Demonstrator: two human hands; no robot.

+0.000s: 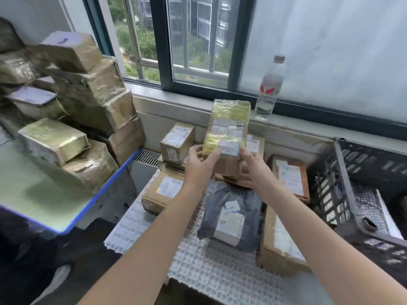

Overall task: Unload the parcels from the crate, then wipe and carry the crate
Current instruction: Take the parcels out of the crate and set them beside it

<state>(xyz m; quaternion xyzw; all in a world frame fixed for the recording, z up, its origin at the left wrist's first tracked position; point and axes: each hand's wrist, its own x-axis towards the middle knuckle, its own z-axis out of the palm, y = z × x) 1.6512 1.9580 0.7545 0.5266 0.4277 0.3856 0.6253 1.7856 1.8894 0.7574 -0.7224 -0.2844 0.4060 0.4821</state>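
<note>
Can't read any label. Print on the small yellow-taped parcel (pixel 221 145) I'm gripping is a blur, same w/ the taller yellow-taped parcel (pixel 230 119) right behind the grip, and I can't tell if those two touch. My left hand (pixel 199 165) and right hand (pixel 253 170) cover much of the brown box (pixel 226 167) just under the grip. Right of the grip, the crate (pixel 339 190) runs off the frame edge, so most of its inside is out of view; a shiny wrapped parcel (pixel 372 208) in it shows only partly. Left of the grip, the parcel stack (pixel 72 102) is soft and cut by the edge. Below the grip, my right forearm (pixel 308 227) hides part of the carton (pixel 279 236).
</note>
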